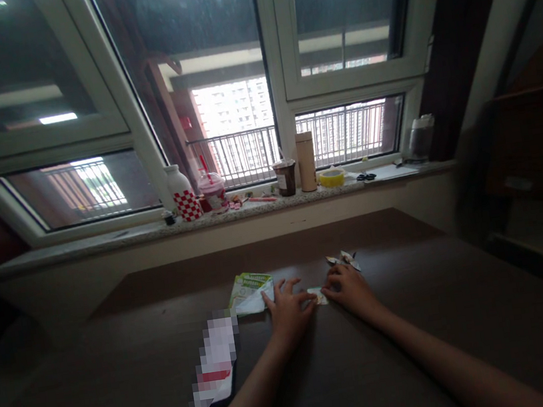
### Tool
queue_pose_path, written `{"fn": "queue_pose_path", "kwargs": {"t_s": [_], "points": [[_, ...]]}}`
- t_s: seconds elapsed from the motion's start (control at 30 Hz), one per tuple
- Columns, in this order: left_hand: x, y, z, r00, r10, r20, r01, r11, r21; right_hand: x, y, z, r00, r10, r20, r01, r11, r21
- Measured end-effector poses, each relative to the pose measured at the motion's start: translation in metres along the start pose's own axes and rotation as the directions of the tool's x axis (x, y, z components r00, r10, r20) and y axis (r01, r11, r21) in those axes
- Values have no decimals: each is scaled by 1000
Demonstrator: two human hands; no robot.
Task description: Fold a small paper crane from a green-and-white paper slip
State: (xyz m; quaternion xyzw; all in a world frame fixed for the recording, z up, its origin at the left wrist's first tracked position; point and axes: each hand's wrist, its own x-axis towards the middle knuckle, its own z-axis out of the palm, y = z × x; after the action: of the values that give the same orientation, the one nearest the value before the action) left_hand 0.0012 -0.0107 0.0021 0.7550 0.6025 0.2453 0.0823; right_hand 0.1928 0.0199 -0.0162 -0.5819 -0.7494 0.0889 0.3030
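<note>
A small white card-like piece with green and orange print lies on the brown table between my hands. My left hand rests on the table with its fingers spread, its thumb at the left edge of the piece. My right hand has its thumb and fingertips drawn together at the right edge of the same piece. Green and white printed sheets lie overlapped beside my left fingers. Crumpled scraps sit just beyond my right hand.
Left of my left forearm is a pixelated, phone-shaped object. Along the windowsill stand a checkered bottle, a pink drink cup, a dark cup, a tan flask, yellow tape and scissors.
</note>
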Motion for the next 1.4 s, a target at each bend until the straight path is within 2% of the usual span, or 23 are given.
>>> {"fn": "queue_pose_path", "kwargs": {"t_s": [0.33, 0.8, 1.23, 1.4], "points": [[0, 3, -4, 997, -47, 53, 46, 999, 15, -1, -3, -3, 1000, 6, 20, -6, 1000, -15], [1, -4, 3, 999, -31, 40, 29, 999, 46, -4, -4, -2, 999, 4, 37, -2, 999, -44], [1, -1, 0, 999, -41, 33, 40, 999, 25, -8, 1, 0, 998, -37, 50, 38, 999, -16], [0, 1, -3, 999, -38, 37, 36, 998, 47, -4, 0, 0, 999, 3, 34, -3, 1000, 2]]}}
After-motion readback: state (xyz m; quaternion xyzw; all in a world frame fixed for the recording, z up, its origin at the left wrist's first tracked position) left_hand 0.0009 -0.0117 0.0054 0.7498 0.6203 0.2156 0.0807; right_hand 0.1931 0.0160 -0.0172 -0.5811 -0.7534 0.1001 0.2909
